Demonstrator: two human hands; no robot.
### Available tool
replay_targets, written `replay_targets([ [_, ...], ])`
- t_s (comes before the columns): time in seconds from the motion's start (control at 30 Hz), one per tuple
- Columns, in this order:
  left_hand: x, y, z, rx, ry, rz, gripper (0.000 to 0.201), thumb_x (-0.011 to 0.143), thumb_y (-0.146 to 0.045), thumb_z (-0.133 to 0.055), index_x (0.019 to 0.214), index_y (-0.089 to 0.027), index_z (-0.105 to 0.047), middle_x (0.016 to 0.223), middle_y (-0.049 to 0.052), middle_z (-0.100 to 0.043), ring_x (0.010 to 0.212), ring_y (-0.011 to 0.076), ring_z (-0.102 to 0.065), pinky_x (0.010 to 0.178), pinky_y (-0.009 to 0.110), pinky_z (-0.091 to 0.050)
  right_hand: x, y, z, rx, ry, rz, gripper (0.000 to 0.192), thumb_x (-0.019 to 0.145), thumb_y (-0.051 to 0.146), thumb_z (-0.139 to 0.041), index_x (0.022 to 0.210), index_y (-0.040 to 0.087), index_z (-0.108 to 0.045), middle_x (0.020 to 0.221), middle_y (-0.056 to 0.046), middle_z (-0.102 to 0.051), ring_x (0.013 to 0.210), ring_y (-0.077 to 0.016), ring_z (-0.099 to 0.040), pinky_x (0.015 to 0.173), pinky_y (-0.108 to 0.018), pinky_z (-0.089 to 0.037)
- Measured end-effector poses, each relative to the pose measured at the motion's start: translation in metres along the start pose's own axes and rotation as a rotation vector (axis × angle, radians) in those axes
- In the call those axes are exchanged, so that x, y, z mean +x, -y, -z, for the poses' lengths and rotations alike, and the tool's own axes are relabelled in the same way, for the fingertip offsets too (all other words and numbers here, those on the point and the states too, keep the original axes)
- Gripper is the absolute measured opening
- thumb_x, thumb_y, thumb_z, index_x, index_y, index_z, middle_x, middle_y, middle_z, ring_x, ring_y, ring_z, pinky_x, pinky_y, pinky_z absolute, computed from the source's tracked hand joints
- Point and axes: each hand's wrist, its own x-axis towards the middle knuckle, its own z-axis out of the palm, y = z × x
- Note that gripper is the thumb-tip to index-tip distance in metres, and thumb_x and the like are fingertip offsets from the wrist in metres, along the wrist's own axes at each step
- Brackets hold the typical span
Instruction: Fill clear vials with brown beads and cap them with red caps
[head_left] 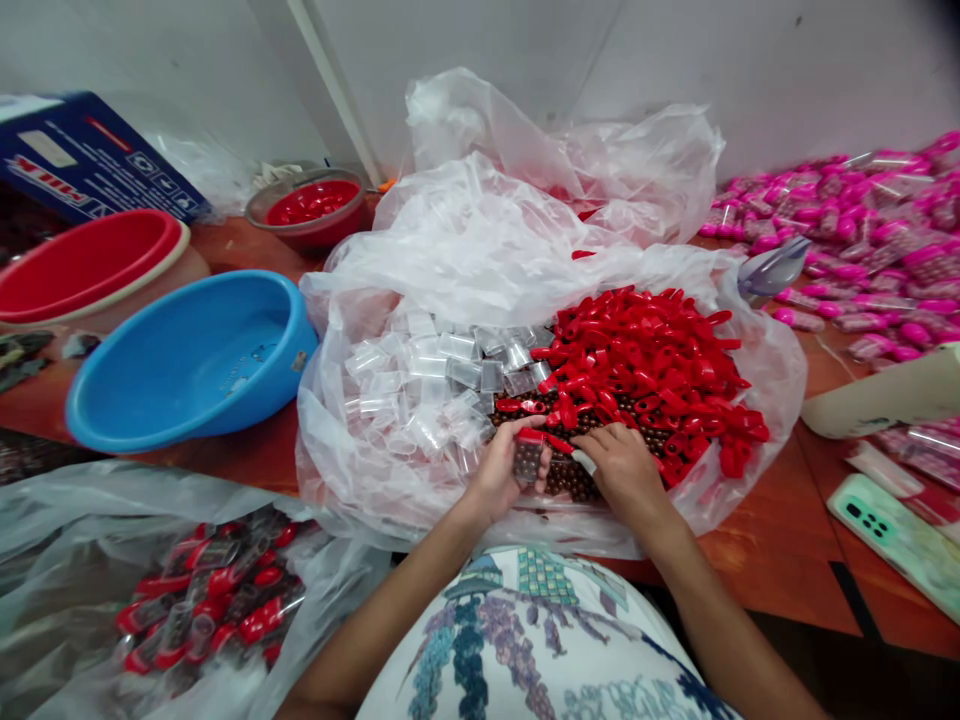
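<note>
Both hands meet at the near edge of the heap on the wooden tabletop (780,560). On the left, a plastic bag (90,560) holds finished tubes with red caps (210,600), set within reach of the left arm. Behind it stand a blue basin (187,360), a red tub (82,265) and a small bowl of red pieces (311,205).

Left hand (499,475) is clenched round a small clear tube filled with brown beads (527,460), held upright, mouth up, with a red cap at its top; that grip likely steadies it for capping. Just behind lies a pile of empty clear tubes (427,385) on spread plastic sheeting (465,250), which keeps loose parts together.

Right hand (622,470) rests on the brown beads (570,480), fingers curled; whether it pinches something I cannot tell. Beyond it sits the pile of red caps (652,370). Far right: pink-capped tubes (847,230) and a phone (896,535).
</note>
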Motion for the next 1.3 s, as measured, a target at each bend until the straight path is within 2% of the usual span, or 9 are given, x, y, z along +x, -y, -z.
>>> replay_targets([
  [0.17, -0.001, 0.003, 0.002, -0.037, 0.081, -0.011, 0.047, 0.083, -0.042, -0.038, 0.123, -0.019, -0.043, 0.056, -0.001, -0.053, 0.045, 0.0129, -0.048, 0.036, 0.020, -0.035, -0.005, 0.006, 0.004, 0.235, -0.095, -0.122, 0.041, 0.078, 0.004, -0.042, 0.111, 0.021, -0.059, 0.097, -0.007, -0.065, 0.093, -0.0230, -0.050, 0.079, -0.038, -0.038],
  [0.37, -0.002, 0.006, -0.004, -0.109, 0.126, -0.032, 0.046, 0.083, -0.039, -0.035, 0.123, -0.017, -0.044, 0.055, -0.001, -0.053, 0.046, 0.0136, -0.050, 0.040, 0.023, -0.040, -0.009, 0.023, 0.007, 0.695, -0.105, -0.257, 0.025, 0.089, 0.029, -0.043, 0.108, 0.023, -0.058, 0.099, -0.005, -0.063, 0.091, -0.0190, -0.057, 0.079, -0.033, -0.046],
  [0.53, -0.003, 0.006, -0.005, -0.079, 0.041, -0.108, 0.039, 0.083, -0.038, -0.043, 0.113, -0.016, -0.051, 0.068, 0.003, -0.063, 0.053, 0.0131, -0.055, 0.046, 0.023, -0.042, -0.009, 0.019, 0.006, 0.422, -0.050, -0.122, 0.028, 0.086, 0.018, -0.045, 0.110, 0.022, -0.058, 0.101, -0.006, -0.063, 0.091, -0.0220, -0.053, 0.077, -0.036, -0.044],
  [0.63, -0.001, 0.007, -0.001, -0.059, -0.039, -0.109, 0.033, 0.081, -0.041, -0.047, 0.098, -0.014, -0.057, 0.070, 0.005, -0.065, 0.055, 0.0129, -0.057, 0.046, 0.022, -0.041, -0.007, 0.016, 0.004, 0.123, 0.013, -0.053, 0.026, 0.080, 0.009, -0.048, 0.097, 0.021, -0.064, 0.091, -0.007, -0.064, 0.086, -0.0243, -0.050, 0.071, -0.038, -0.040],
  [0.73, -0.001, 0.008, 0.001, -0.026, -0.085, -0.090, 0.035, 0.080, -0.045, -0.049, 0.090, -0.013, -0.059, 0.068, 0.005, -0.066, 0.053, 0.0126, -0.057, 0.044, 0.021, -0.039, -0.005, 0.014, 0.003, 0.067, 0.018, -0.041, 0.025, 0.078, 0.005, -0.049, 0.089, 0.020, -0.065, 0.085, -0.008, -0.064, 0.084, -0.0241, -0.051, 0.070, -0.037, -0.039],
  [0.83, -0.002, 0.011, 0.002, 0.013, -0.081, -0.076, 0.038, 0.080, -0.048, -0.049, 0.090, -0.013, -0.060, 0.065, 0.005, -0.066, 0.050, 0.0121, -0.056, 0.041, 0.020, -0.038, -0.003, 0.015, 0.003, 0.283, -0.108, -0.184, 0.022, 0.080, 0.013, -0.051, 0.098, 0.020, -0.063, 0.091, -0.007, -0.065, 0.086, -0.0230, -0.054, 0.075, -0.038, -0.042],
  [1.0, -0.001, 0.022, 0.002, 0.125, -0.028, -0.086, 0.043, 0.081, -0.052, -0.047, 0.091, -0.012, -0.059, 0.065, 0.005, -0.064, 0.047, 0.0100, -0.054, 0.038, 0.018, -0.037, 0.002, 0.031, 0.004, 0.966, -0.285, -0.464, 0.029, 0.085, 0.030, -0.050, 0.113, 0.023, -0.054, 0.100, -0.004, -0.067, 0.091, -0.0192, -0.062, 0.081, -0.035, -0.048],
  [1.13, 0.002, 0.035, 0.003, 0.201, -0.008, -0.065, 0.049, 0.079, -0.057, -0.047, 0.096, -0.012, -0.058, 0.064, 0.004, -0.063, 0.046, 0.0100, -0.052, 0.036, 0.018, -0.036, 0.007, 0.042, 0.006, 0.877, -0.217, -0.356, 0.032, 0.087, 0.029, -0.046, 0.118, 0.025, -0.054, 0.104, -0.006, -0.066, 0.093, -0.0198, -0.062, 0.080, -0.036, -0.049],
  [1.3, 0.003, 0.037, 0.000, 0.176, -0.050, -0.043, 0.052, 0.076, -0.060, -0.049, 0.097, -0.013, -0.058, 0.056, 0.000, -0.057, 0.043, 0.0099, -0.050, 0.036, 0.018, -0.036, 0.004, 0.039, 0.019, 0.472, -0.085, 0.053, 0.048, 0.086, 0.019, -0.040, 0.134, 0.025, -0.037, 0.121, -0.008, -0.057, 0.110, -0.0212, -0.052, 0.090, -0.040, -0.043],
])
